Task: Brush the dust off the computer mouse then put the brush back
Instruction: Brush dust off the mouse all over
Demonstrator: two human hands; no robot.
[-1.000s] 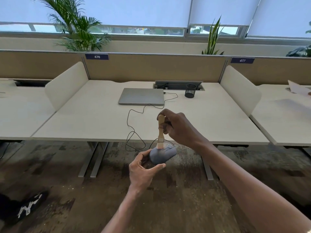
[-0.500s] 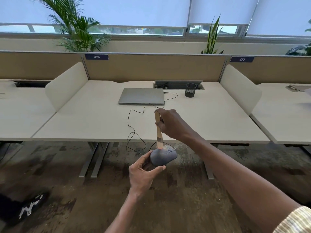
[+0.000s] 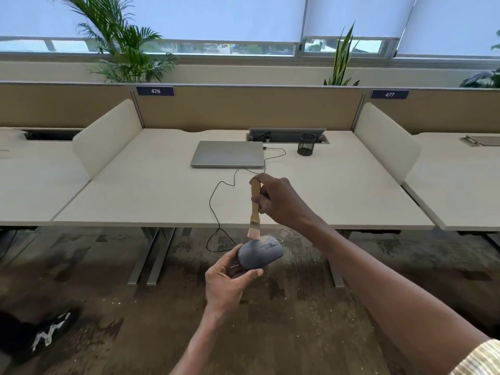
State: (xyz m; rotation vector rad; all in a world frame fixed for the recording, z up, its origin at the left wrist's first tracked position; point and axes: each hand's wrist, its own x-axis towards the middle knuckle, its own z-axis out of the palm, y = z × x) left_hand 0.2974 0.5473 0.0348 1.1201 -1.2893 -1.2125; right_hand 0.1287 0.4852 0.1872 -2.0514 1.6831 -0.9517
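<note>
Just below the centre of the frame, the left hand [image 3: 226, 282] cups a grey computer mouse [image 3: 260, 254] in the air, in front of the near edge of the pale desk [image 3: 162, 196] and above the floor. The right hand [image 3: 281, 201] is closed around the wooden handle of a small brush [image 3: 254, 212].

Compared with half a second earlier, the brush handle has swung from a lean back to nearly upright, and the bristles sit on the upper left part of the mouse. This reads as another sweeping stroke, so the dusting appears to be under way and returning the brush is not yet due.

The brush's long axis runs almost vertically in the frame, handle up, bristles down and touching the mouse. The mouse's long axis slants from lower left to upper right, its button end and cable [image 3: 216, 201] pointing toward the upper right. The cable trails up over the desk toward a closed laptop [image 3: 227, 154].
</note>
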